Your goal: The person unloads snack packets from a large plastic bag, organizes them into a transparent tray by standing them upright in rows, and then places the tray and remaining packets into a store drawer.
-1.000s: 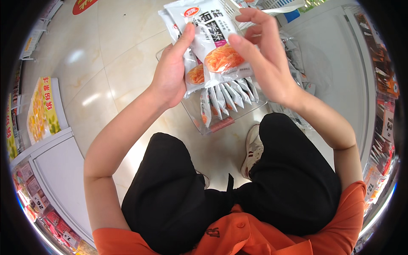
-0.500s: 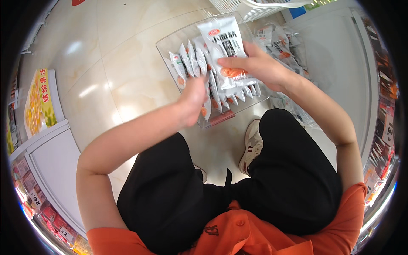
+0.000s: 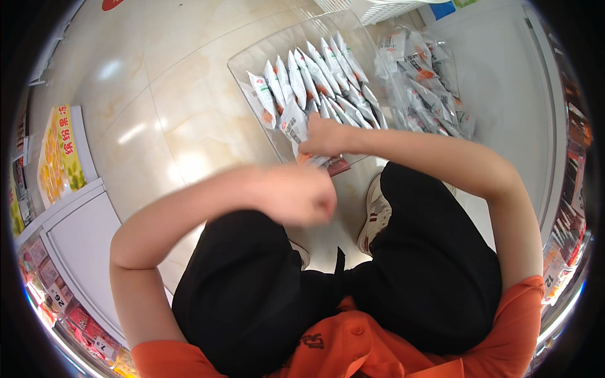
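A clear plastic bin [image 3: 281,148] stands on the floor in front of my knees, with white snack packets [image 3: 321,66] on edge in two rows. My right hand [image 3: 328,135] is inside its near-left part, closed on a white snack packet [image 3: 292,125] with orange print. That packet leans against the left end of the near row, and my fingers hide its lower right side. My left hand [image 3: 299,196] is above the floor between the bin and my left knee, apart from the packets. It looks curled into a fist, blurred by motion, and nothing sticks out of it.
Right of the bin lies a clear bag [image 3: 435,94] of similar white packets. Behind it is a white plastic basket [image 3: 384,11]. A white cabinet panel [image 3: 504,88] rises on the right, a white display unit [image 3: 85,233] on the left. My shoe [image 3: 374,220] is near the bin.
My right hand has moved left and nearer, taking its packet from above the bin down into the near row. My left hand has drawn back from the packets toward my knees.
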The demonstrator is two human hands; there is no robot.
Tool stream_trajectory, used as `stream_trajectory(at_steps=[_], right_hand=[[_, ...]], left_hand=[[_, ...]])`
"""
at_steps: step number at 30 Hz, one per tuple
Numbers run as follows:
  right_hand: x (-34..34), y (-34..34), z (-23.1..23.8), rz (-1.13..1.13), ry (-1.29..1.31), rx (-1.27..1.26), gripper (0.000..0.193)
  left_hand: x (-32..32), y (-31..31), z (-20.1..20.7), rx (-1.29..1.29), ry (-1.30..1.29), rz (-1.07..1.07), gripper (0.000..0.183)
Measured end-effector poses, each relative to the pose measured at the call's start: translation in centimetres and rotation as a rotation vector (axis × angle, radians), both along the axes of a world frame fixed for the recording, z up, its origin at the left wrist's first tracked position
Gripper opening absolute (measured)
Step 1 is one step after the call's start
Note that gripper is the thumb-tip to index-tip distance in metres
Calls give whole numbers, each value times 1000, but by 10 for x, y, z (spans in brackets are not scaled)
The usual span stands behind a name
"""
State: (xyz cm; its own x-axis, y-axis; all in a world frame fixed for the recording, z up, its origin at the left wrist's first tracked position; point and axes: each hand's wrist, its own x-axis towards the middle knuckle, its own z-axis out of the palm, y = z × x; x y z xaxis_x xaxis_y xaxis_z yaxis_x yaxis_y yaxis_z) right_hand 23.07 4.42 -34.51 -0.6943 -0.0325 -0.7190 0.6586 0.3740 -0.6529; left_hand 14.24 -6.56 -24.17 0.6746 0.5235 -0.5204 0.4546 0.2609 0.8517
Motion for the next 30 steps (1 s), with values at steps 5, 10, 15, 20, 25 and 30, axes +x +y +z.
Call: stream_trajectory(at_steps=[5,10,15,20,25,30], right_hand=[[22,-26,-6,4,87,149,89],[35,-25,1,106,235,140,104],[47,-14,-10,145,341,-31,97],[47,-1,-13,386,496,210,91],[45,-16,-13,175,249,310,59],[34,-21,-21,222,211,498,53]], left_hand=[[-64,15,-38,488,606,356,35],[-48,18,-85,542,747,132,35],[-45,32,-96,583,899,-28,27],[-39,25,-97,741,935,47,17],[-42,25,-76,477,768,14,20],[-31,20,-50,349,797,-3,58]])
